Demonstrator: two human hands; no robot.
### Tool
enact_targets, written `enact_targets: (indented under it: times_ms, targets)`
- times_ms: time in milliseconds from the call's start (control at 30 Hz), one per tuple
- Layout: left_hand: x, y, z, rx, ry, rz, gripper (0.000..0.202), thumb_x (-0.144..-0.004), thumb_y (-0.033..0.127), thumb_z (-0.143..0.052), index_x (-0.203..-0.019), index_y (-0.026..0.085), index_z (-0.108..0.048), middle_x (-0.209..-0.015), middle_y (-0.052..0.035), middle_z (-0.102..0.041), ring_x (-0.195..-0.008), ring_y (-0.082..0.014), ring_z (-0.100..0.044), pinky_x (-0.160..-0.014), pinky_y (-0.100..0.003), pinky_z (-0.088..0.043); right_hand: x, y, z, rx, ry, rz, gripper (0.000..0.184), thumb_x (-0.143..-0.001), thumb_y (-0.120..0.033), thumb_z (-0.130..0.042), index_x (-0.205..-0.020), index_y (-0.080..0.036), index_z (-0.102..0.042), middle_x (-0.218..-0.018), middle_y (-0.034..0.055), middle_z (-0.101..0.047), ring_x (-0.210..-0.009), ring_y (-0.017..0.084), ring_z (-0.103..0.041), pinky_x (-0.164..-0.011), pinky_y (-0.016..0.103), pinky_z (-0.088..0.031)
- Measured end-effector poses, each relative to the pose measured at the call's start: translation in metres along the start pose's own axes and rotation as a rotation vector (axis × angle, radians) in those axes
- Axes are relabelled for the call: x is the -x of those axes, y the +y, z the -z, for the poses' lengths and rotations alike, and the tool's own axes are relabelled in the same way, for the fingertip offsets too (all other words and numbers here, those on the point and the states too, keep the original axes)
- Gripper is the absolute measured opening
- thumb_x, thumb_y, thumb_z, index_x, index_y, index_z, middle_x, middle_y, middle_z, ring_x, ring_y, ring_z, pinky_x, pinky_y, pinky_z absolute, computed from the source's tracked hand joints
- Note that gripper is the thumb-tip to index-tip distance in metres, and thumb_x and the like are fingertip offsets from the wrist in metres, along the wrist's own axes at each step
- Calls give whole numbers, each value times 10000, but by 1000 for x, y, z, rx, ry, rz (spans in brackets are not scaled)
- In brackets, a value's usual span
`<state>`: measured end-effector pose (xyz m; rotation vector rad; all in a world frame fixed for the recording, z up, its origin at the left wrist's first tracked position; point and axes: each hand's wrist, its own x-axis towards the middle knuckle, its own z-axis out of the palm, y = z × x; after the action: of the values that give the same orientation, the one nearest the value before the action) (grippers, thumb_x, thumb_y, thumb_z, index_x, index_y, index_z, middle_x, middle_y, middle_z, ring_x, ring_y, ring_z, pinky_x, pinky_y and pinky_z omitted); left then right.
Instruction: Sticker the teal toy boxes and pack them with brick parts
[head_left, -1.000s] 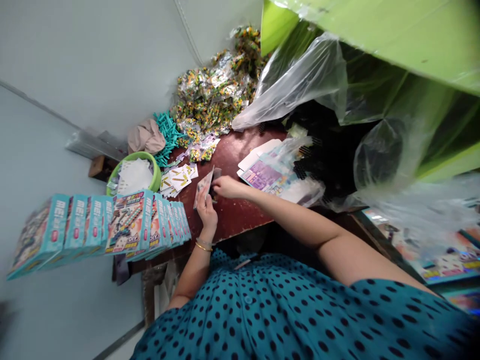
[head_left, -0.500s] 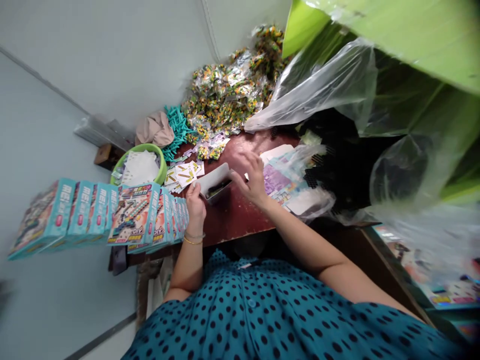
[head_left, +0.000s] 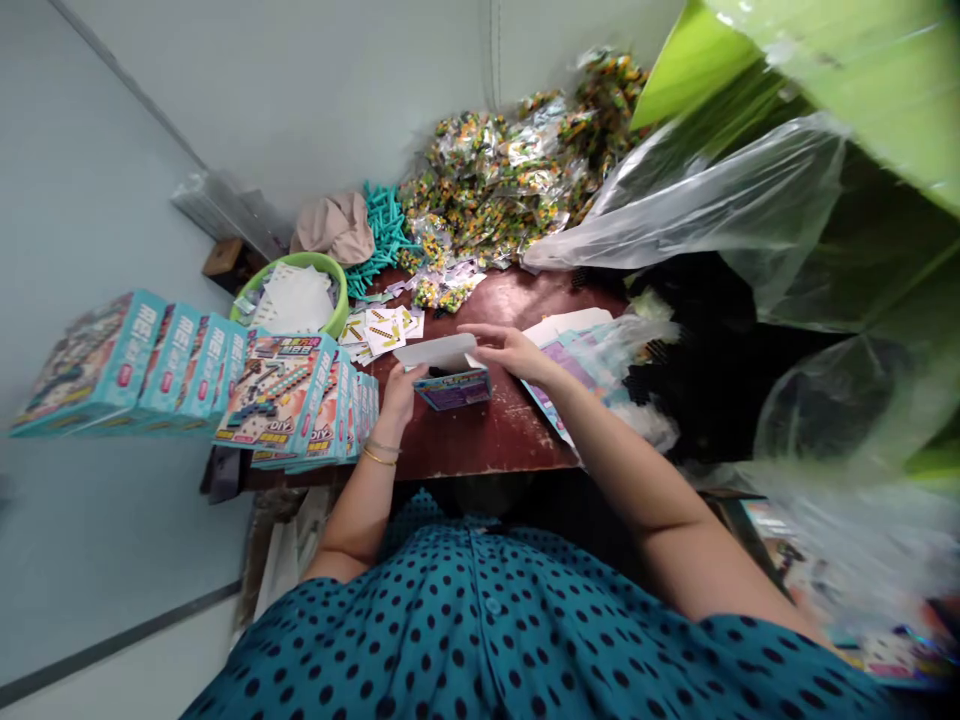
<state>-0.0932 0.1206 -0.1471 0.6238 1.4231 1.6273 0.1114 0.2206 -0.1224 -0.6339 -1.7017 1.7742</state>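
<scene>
A small cardboard box [head_left: 454,391] with a purple and blue printed face is tilted over the dark red table. Its top is open and the white lid flap [head_left: 439,353] stands up at the back. Dark contents show inside, too shadowed to name. My left hand [head_left: 400,393] grips the box at its left end, thumb near the opening. At the right end is my right hand [head_left: 511,352], fingers stretched out along the flap and thumb by the box's corner. Just behind the box lie printed cards [head_left: 382,330] with a pickaxe-like picture.
Boxed toy sets [head_left: 274,390] stand in rows at the left edge. Behind them are a green basin [head_left: 341,300] with white sheets, turquoise sticks [head_left: 382,235] and heaped bags of coloured pieces [head_left: 487,185]. Flattened printed cartons [head_left: 574,350] and clear plastic [head_left: 720,190] lie right.
The box has tipped so its printed face shows. My right hand has come down from above to the box's right end and flap. The whole view has shifted slightly.
</scene>
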Motion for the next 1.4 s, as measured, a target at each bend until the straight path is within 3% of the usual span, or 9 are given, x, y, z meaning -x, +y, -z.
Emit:
enact_targets:
  times_ms: [133, 267, 400, 533, 833, 1033, 1200, 1300, 1400]
  targets:
    - [4, -2, -13, -46, -18, 3, 282, -612, 289, -847, -848, 164, -757, -835, -21, -776, -865, -201, -706, -914, -351, -507, -9, -2, 0, 308, -44, 62, 353, -839, -277, -641, -1146, -173, -781, -994, 47, -799, -921, 246, -723, -859, 354, -564]
    - [1, -5, -16, -91, -51, -66, 207, -671, 270, -802, -846, 163, -771, -834, -25, -769, -895, -210, -707, -924, -355, -511, -8, -8, 2, 834, 9, 388, 378, -955, -179, -525, -1269, -228, -729, -1248, 69, -746, -1117, 242, -679, -989, 372, -497]
    - [-3, -4, -12, -125, -137, -174, 216, -703, 259, -770, -903, 181, -792, -927, -35, -786, -961, -213, -708, -967, -357, -513, 1, -13, 2, 1148, -92, 488, 438, -1051, -253, -434, -1467, -232, -569, -1326, 102, -703, -1116, 243, -650, -975, 390, -473]
    - [-1, -1, -12, -120, -202, -173, 220, -735, 272, -736, -925, 175, -789, -972, -54, -786, -969, -226, -711, -955, -358, -528, 7, -17, -3, 1090, -71, 469, 469, -1070, -398, -412, -1491, -234, -540, -1372, 116, -664, -1174, 256, -618, -1007, 411, -456]
    - [7, -3, -9, -99, -362, -185, 338, -900, 342, -585, -1186, 204, -700, -1183, -79, -742, -1146, -248, -669, -1014, -392, -511, 3, -29, -11, 988, -29, 336, 343, -1024, -287, -520, -1304, -298, -717, -1223, 29, -755, -1048, 233, -702, -906, 355, -533]
    - [24, -10, 7, -270, -306, -604, 394, -1010, 491, -477, -1214, 234, -695, -1368, -110, -654, -1313, -279, -590, -1152, -488, -430, 18, -21, -12, 1270, -110, 425, 421, -1056, -341, -430, -1429, -280, -613, -1372, 94, -669, -1228, 298, -622, -1007, 455, -515]
    - [15, -15, 26, -636, -355, -766, 288, -950, 394, -645, -1208, 277, -696, -1466, -86, -587, -1393, -260, -532, -1182, -472, -414, 23, 2, -2, 1303, -105, 493, 492, -1036, -388, -476, -1511, -264, -501, -1605, 89, -449, -1523, 310, -337, -1255, 544, -254]
    - [16, -29, 21, -590, -222, -641, 572, -879, 390, -729, -1404, 243, -557, -1473, -140, -564, -1353, -285, -564, -1148, -459, -443, 28, 12, -13, 1274, 30, 479, 546, -1028, -401, -485, -1555, -275, -416, -1655, 94, -355, -1572, 320, -225, -1277, 588, -171]
    - [38, -53, 4, -541, 15, -503, 650, -869, 384, -721, -1449, 201, -493, -1351, -162, -631, -1211, -300, -647, -1080, -464, -485, 46, 24, -50, 1072, 355, 404, 834, -976, -498, -555, -1641, -193, -152, -1697, 190, -177, -1590, 359, -146, -1243, 608, -265]
